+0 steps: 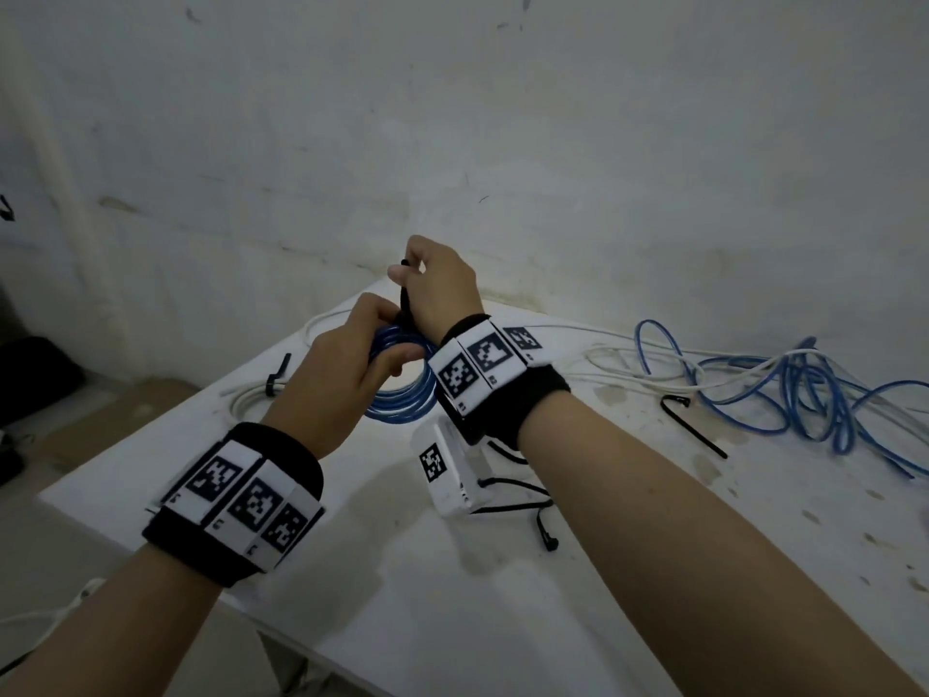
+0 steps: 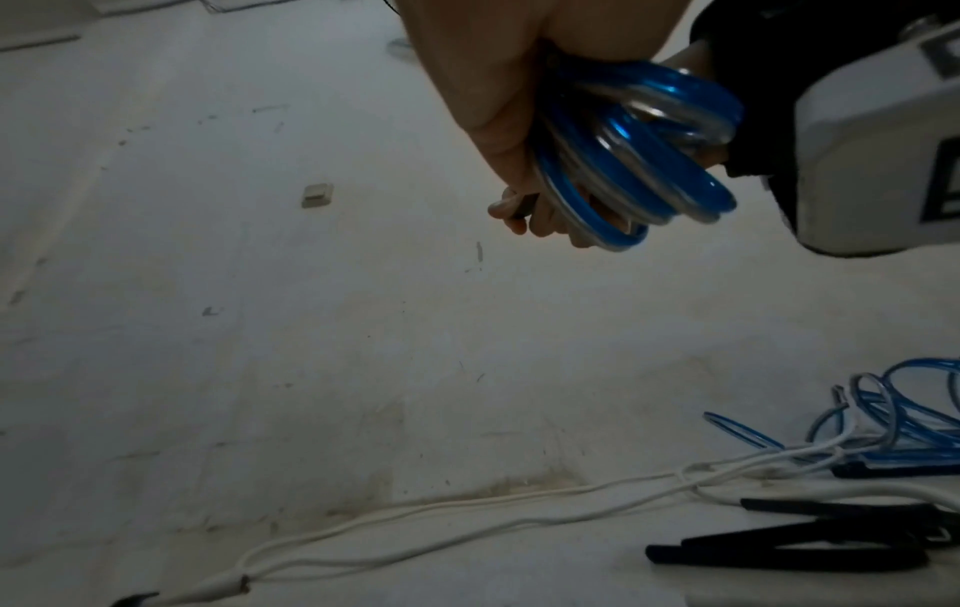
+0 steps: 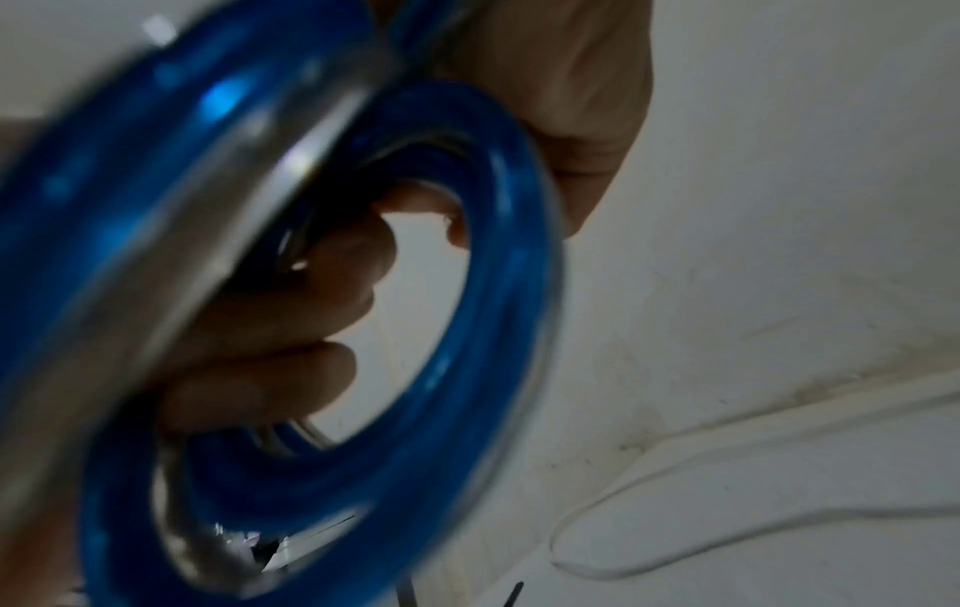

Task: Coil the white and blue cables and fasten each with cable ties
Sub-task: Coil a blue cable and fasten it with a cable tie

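Note:
In the head view my left hand [image 1: 374,337] grips a coiled blue cable [image 1: 404,394] above the white table [image 1: 502,606]. Just beyond it, my right hand [image 1: 409,270] pinches a black cable tie [image 1: 405,299] that runs down onto the coil. The left wrist view shows the blue coil [image 2: 628,156] bunched in the left hand [image 2: 483,102]. Blurred and very close in the right wrist view, the coil [image 3: 483,287] has curled fingers [image 3: 291,328] reaching through its loop. A white cable [image 1: 251,397] lies loose on the table's left, with a black tie [image 1: 278,377] beside it.
A loose tangle of blue cable [image 1: 804,394] and white cable [image 1: 628,367] covers the table's far right. One black tie [image 1: 696,427] lies in front of it, more black ties [image 1: 523,498] sit under my right wrist. The wall stands close behind, the table edge at left.

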